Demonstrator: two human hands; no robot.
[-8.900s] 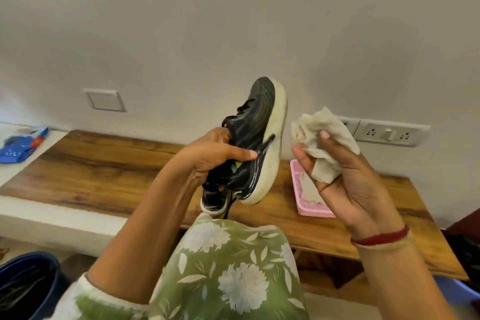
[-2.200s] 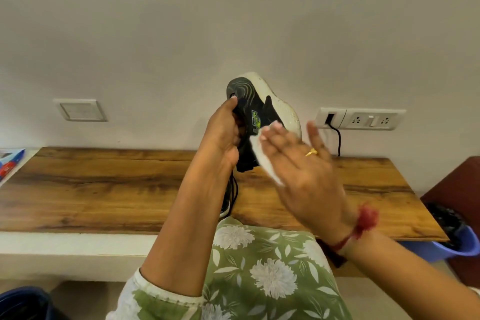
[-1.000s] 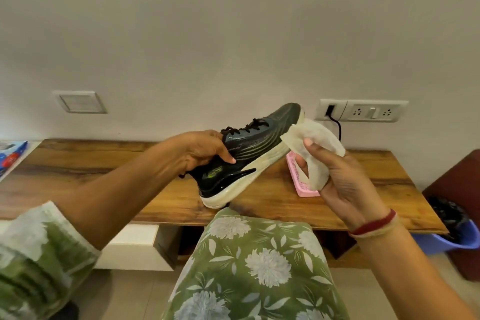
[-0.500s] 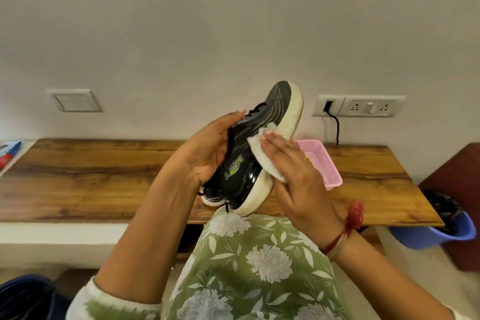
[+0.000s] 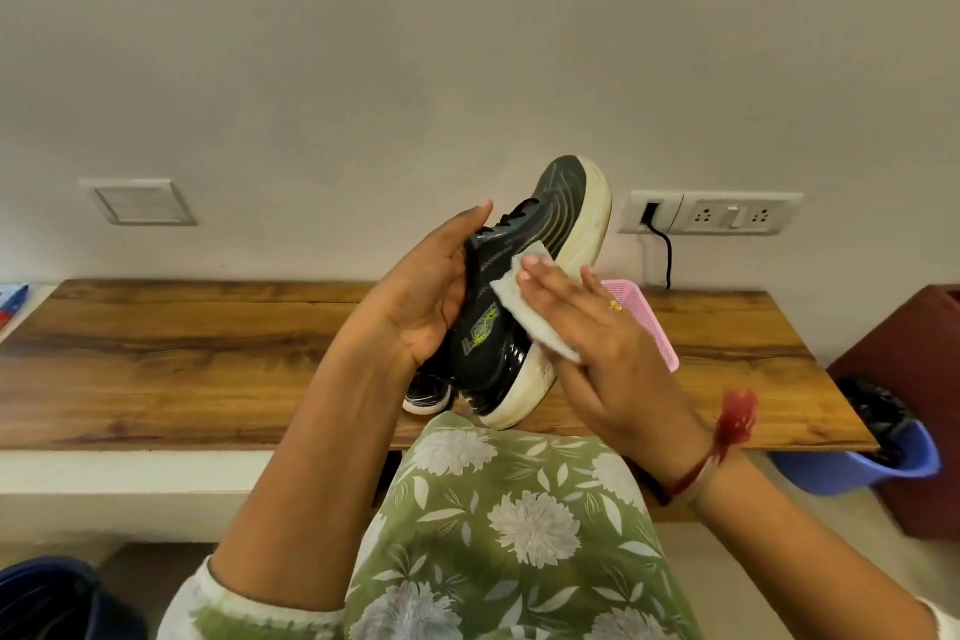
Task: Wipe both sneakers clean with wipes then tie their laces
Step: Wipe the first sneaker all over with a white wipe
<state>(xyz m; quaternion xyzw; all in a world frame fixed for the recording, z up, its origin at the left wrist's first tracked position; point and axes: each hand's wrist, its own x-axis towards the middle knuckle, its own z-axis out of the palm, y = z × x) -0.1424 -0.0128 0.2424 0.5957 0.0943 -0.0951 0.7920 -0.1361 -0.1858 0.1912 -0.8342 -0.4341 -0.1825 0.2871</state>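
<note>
I take this for a room in a home: a plain painted wall (image 5: 467,42) carries a household switch plate (image 5: 140,202) and a socket panel (image 5: 727,213) with a cord (image 5: 667,250) plugged in. A low wooden bench (image 5: 182,353) holds a pink plastic basket (image 5: 649,322) and a sneaker (image 5: 426,392), and a bag-lined blue bucket (image 5: 831,470) stands on the floor.

green florals, red thread, gold ring

green fabric (image 5: 519,525) printed with white flowers covers the lap. the left sleeve (image 5: 208,613) has the same print and a white cuff. a red thread (image 5: 701,465) with a frayed tassel circles the right wrist beside a pale band. a gold ring (image 5: 616,305) sits on a finger of the right hand (image 5: 618,359).
</note>
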